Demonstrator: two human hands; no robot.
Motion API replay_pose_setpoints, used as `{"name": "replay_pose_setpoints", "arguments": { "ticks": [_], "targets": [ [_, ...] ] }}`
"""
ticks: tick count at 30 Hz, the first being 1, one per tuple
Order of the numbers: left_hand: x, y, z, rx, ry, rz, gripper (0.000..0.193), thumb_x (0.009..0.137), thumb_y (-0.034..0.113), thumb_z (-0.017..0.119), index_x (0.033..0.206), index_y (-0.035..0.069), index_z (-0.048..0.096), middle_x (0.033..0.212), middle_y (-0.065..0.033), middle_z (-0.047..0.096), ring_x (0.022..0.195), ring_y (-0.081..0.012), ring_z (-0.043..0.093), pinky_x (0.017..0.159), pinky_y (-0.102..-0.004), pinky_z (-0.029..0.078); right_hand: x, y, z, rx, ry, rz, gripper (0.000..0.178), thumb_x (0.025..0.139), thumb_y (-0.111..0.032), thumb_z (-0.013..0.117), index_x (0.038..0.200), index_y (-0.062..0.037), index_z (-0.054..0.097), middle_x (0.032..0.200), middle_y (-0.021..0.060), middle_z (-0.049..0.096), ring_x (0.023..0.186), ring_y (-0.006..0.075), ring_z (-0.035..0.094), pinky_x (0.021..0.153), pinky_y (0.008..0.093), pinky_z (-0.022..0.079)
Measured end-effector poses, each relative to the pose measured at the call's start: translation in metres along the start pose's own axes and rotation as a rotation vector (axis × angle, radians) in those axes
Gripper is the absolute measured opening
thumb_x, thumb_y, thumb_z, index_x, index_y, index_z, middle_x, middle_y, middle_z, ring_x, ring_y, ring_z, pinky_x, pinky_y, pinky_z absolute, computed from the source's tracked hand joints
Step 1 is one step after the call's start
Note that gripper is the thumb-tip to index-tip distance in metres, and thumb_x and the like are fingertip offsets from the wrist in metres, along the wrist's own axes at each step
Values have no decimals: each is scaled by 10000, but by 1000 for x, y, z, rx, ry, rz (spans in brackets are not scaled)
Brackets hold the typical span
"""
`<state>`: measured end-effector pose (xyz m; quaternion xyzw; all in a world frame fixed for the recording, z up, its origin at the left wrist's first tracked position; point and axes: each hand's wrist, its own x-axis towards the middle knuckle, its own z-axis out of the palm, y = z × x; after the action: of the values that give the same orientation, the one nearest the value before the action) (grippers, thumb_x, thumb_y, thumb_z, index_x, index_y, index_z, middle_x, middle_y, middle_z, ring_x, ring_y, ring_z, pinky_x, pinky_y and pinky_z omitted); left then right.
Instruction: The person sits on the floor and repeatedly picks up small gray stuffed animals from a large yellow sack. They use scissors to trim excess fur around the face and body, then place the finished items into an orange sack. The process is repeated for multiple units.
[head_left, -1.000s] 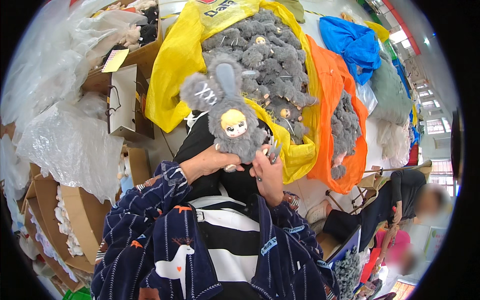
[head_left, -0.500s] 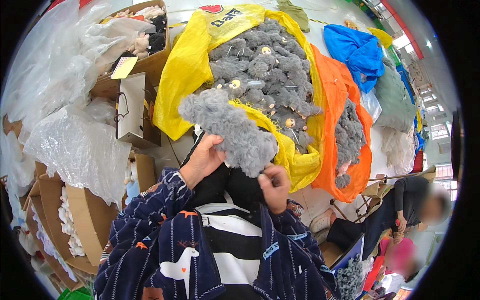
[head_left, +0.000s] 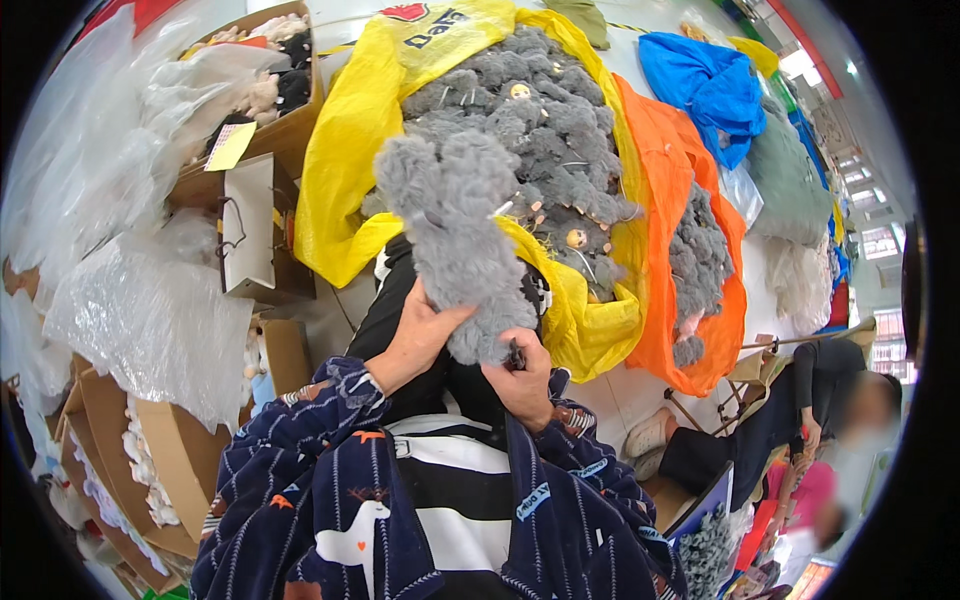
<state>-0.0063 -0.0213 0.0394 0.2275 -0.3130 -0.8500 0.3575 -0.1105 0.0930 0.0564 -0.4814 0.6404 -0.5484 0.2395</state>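
A grey fluffy plush toy (head_left: 462, 250) stands tilted over my lap, its two ear-like lobes pointing away from me. A short white strip sticks out from its right side. My left hand (head_left: 412, 335) is closed round the toy's lower left part, thumb lying across the fur. At its lower right end my right hand (head_left: 525, 380) is closed, fingertips pinching the fur. A small dark thing shows between the right thumb and forefinger, too small to name. Beyond the toy lies a yellow sack (head_left: 345, 170) full of similar grey plush toys (head_left: 560, 120), a few showing doll faces.
An orange sack (head_left: 650, 200) with more grey plush stands right of the yellow one, a blue bag (head_left: 700, 85) behind. At left are cardboard boxes (head_left: 185, 450) of toys and clear plastic sheeting (head_left: 150, 310). A seated person (head_left: 750, 430) is at right.
The plush toy has swung more upright, its lobed end now pointing away. My left hand has shifted slightly lower on it. My right hand has moved left and now touches the toy's lower end.
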Motion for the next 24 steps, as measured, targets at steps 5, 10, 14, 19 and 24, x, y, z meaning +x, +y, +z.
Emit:
{"name": "replay_pose_setpoints", "arguments": {
  "ticks": [5,10,14,19,24],
  "targets": [
    [14,33,7,-58,-99,-175,511,768,102,637,1204,11,385,1148,-92,501,1044,-185,496,902,-336,402,6,-7,-18,-40,-99,-32,331,612,-2,683,910,-48,546,739,-14,512,572,36,423,491,189,348],
    [26,30,6,59,-3,-62,488,766,79,627,1194,3,405,1106,-96,528,1009,-183,516,890,-325,403,2,0,-31,114,-102,194,332,612,-26,693,893,-63,520,731,-33,467,579,29,386,495,192,326],
    [33,28,20,42,125,-72,393,839,167,563,1171,0,436,1098,-84,534,998,-170,518,860,-309,420,11,3,-26,189,23,181,371,629,-13,650,948,-57,466,780,-22,449,637,50,409,539,190,344],
    [50,16,7,211,-32,-236,408,906,213,442,1256,32,335,1249,-96,428,1124,-222,439,914,-360,384,24,16,-60,370,332,483,374,685,-38,548,1050,-46,470,903,3,491,804,94,473,699,248,422],
    [55,28,16,121,-254,-306,327,912,184,424,1213,73,361,1183,-136,462,1061,-226,490,887,-344,408,53,77,-201,651,464,23,204,813,-111,517,1013,-77,531,919,62,547,693,136,513,592,217,435]
  ]
}}
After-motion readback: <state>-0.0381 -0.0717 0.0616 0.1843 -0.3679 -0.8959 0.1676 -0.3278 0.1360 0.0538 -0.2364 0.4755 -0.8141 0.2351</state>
